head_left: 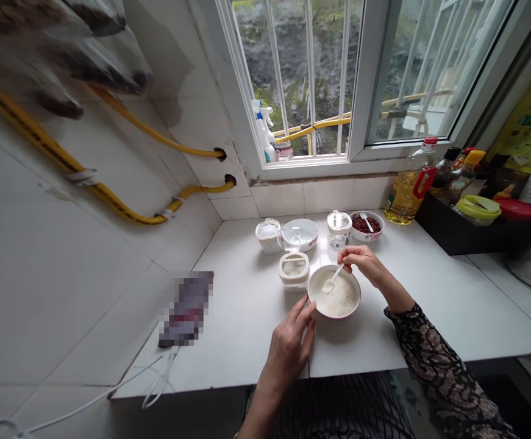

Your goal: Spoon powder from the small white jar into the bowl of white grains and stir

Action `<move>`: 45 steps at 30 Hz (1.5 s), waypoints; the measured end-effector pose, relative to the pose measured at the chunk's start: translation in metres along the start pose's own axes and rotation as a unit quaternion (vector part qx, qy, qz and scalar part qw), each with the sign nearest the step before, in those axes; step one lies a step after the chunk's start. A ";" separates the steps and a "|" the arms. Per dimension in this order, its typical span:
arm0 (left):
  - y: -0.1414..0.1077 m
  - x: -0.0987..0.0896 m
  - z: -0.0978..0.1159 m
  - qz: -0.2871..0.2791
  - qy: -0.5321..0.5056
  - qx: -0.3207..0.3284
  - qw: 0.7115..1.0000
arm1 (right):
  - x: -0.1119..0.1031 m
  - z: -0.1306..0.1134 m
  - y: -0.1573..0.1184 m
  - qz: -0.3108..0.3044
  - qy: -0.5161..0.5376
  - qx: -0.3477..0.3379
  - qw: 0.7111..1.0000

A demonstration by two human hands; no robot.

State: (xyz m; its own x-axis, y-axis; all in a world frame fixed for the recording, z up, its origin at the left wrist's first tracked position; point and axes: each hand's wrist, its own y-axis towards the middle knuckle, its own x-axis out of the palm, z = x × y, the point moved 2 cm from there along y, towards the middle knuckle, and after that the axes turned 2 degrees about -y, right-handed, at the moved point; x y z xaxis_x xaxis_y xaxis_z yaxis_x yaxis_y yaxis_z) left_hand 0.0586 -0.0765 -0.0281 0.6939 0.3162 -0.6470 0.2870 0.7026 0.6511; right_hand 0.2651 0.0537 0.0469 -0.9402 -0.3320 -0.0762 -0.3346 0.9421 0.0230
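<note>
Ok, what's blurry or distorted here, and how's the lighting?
In the head view, the dark shapes at top left are smeared, a patch on the counter is pixelated, the yellow pipe looks bowed by the lens, and light from the window leaves a soft shadow under the bowl.
</note>
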 end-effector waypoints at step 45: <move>0.001 -0.003 0.001 -0.002 -0.006 -0.013 1.000 | 0.014 -0.007 -0.011 0.005 -0.346 -0.221 0.912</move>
State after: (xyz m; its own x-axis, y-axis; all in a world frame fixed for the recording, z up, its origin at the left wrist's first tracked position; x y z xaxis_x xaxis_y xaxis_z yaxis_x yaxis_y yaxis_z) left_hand 0.0581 -0.0772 -0.0250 0.7011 0.3057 -0.6442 0.2723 0.7203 0.6381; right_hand 0.2558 0.0381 0.0529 -0.7286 -0.0703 -0.6813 -0.4636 0.7829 0.4150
